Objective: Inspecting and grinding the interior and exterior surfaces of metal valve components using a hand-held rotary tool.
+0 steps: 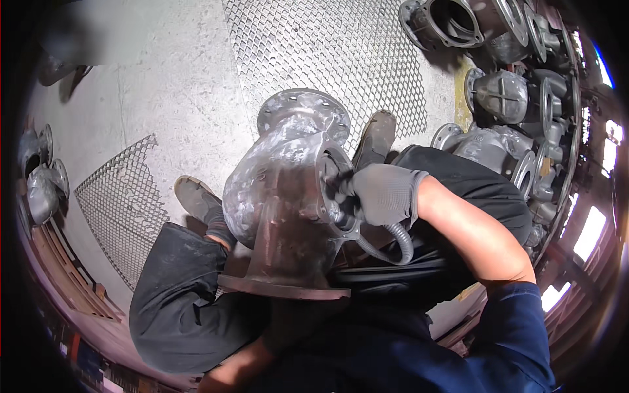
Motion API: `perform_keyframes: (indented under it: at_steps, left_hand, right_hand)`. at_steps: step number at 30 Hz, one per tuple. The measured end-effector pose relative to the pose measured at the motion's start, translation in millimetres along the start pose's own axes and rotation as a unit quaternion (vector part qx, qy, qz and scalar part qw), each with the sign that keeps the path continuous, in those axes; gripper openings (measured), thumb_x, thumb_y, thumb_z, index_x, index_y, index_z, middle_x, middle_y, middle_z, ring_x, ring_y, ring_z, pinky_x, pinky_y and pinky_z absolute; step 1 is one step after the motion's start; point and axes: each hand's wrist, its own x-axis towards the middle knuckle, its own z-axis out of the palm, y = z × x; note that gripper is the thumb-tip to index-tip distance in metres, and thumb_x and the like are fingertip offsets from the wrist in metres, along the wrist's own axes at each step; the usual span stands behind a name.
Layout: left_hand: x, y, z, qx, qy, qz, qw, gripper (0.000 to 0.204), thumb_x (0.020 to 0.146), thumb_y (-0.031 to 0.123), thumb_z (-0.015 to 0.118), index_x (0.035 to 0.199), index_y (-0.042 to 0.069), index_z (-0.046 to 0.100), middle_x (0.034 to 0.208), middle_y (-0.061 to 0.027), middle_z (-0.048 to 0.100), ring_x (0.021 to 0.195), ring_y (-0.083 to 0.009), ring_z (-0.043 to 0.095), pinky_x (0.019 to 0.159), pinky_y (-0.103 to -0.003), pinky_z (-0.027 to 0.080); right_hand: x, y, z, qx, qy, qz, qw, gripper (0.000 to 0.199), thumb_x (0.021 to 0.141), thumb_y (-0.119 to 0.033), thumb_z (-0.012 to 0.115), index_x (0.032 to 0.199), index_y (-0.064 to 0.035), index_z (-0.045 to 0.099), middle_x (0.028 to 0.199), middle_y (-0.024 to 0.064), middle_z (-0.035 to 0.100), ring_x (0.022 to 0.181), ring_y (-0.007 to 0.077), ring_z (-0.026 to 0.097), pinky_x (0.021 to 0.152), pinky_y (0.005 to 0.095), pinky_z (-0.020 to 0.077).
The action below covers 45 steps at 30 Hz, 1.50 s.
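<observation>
Workshop floor (pixel 170 85): pale concrete with two expanded-metal grates (pixel 341 52). Large grey flanged valve casting (pixel 282 196) rests between the seated person's knees. Right hand (pixel 383 193), grey-gloved, is clenched around a tool with a corrugated hose (pixel 393 242) at the casting's side opening. Left hand hidden below; grip cannot be told. Similar castings (pixel 504 98) are stacked at right, more (pixel 39 183) at left.

Gloved right hand (pixel 383 194) grips tool against valve casting (pixel 282 190)
</observation>
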Motion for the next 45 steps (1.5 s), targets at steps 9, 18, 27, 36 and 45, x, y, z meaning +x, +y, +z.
perform_keyframes:
  at_steps: [9, 18, 27, 36, 45]
  left_hand:
    - [-9, -5, 8, -0.114, -0.007, -0.034, 0.993, 0.036, 0.093, 0.045, 0.082, 0.106, 0.012, 0.076, 0.088, -0.0043, 0.068, 0.077, -0.0238, 0.069, 0.074, -0.045, 0.056]
    - [-8, -6, 18, -0.024, 0.029, -0.009, 0.999, 0.042, 0.091, 0.048, 0.084, 0.112, 0.012, 0.075, 0.09, -0.0032, 0.069, 0.081, -0.0219, 0.069, 0.076, -0.042, 0.057]
    - [-16, -1, 16, 0.125, -0.026, 0.031, 0.991, 0.071, 0.1, 0.063, 0.064, 0.126, -0.003, 0.069, 0.113, -0.0177, 0.071, 0.096, -0.0307, 0.073, 0.081, -0.049, 0.061]
    - [-15, -9, 13, 0.199, 0.023, 0.101, 0.975, 0.059, 0.108, 0.061, 0.053, 0.118, 0.005, 0.071, 0.099, -0.0087, 0.068, 0.085, -0.0237, 0.069, 0.072, -0.042, 0.059]
    - [-20, -9, 7, 0.259, -0.046, 0.099, 0.96, 0.063, 0.107, 0.061, 0.055, 0.123, 0.002, 0.071, 0.109, -0.0138, 0.07, 0.096, -0.0286, 0.072, 0.081, -0.046, 0.06]
  right_hand:
    - [-19, -17, -5, -0.001, -0.033, -0.025, 0.999, 0.03, 0.087, -0.017, 0.069, 0.112, -0.0032, 0.079, 0.088, 0.0233, 0.075, 0.083, 0.039, 0.076, 0.079, 0.0449, 0.0607]
    - [-23, -11, 7, 0.029, 0.036, -0.035, 0.998, 0.03, 0.086, -0.024, 0.069, 0.097, 0.0022, 0.077, 0.079, 0.0239, 0.072, 0.076, 0.0398, 0.074, 0.071, 0.0451, 0.0596]
    - [-4, -21, -23, 0.005, -0.048, -0.003, 0.999, 0.025, 0.084, -0.021, 0.071, 0.094, 0.0002, 0.078, 0.077, 0.0227, 0.073, 0.073, 0.0377, 0.074, 0.07, 0.0441, 0.0602]
    - [-26, -5, -60, -0.016, 0.0, -0.042, 0.999, 0.056, 0.079, -0.009, 0.077, 0.134, -0.0027, 0.07, 0.092, 0.0183, 0.076, 0.085, 0.0355, 0.076, 0.075, 0.0408, 0.0596]
    - [-14, -33, -80, -0.158, -0.167, 0.032, 0.973, 0.059, 0.086, -0.013, 0.073, 0.142, -0.0026, 0.063, 0.097, 0.0186, 0.076, 0.09, 0.035, 0.076, 0.079, 0.0439, 0.0597]
